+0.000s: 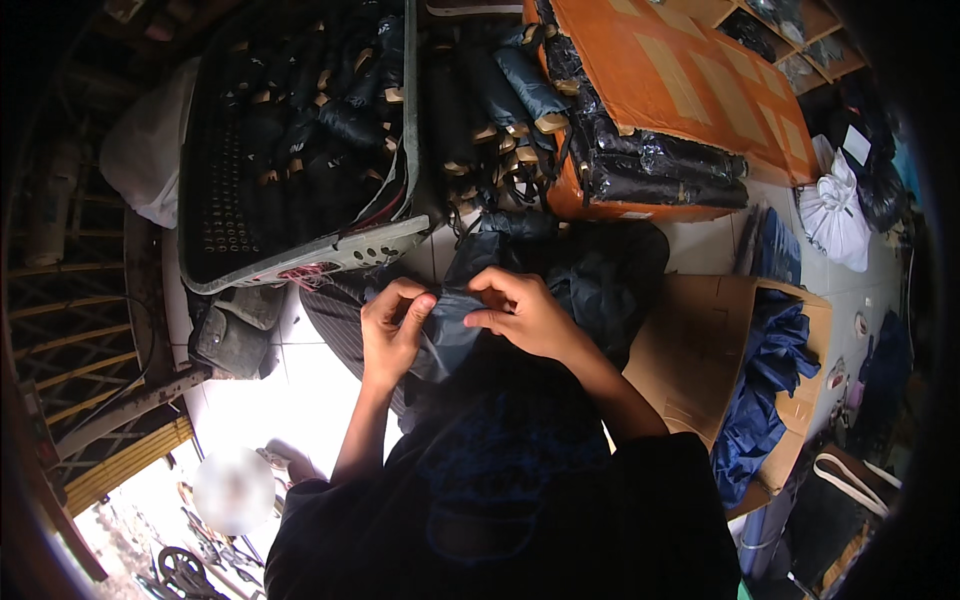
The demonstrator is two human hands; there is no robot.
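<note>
A piece of dark, thin, slightly shiny cloth (pixel 452 345) lies over my lap and hangs between my hands. My left hand (pixel 393 322) is closed in a pinch on its left edge, thumb against the curled fingers. My right hand (pixel 518 312) pinches the same cloth a short way to the right, thumb and fingers pressed together. More dark cloth (pixel 600 275) spreads past my right hand over my knee. Just beyond the cloth lies a small dark bundle (pixel 515 223) that looks like a folded umbrella.
A dark plastic basket (pixel 330 248) at the far left holds many umbrella-like bundles with tan handles; more bundles (pixel 490 90) lie beside it. An orange carton (pixel 690 75) with wrapped packs stands far right. Nearer right, a brown box (pixel 690 340) contains blue cloth (pixel 765 400).
</note>
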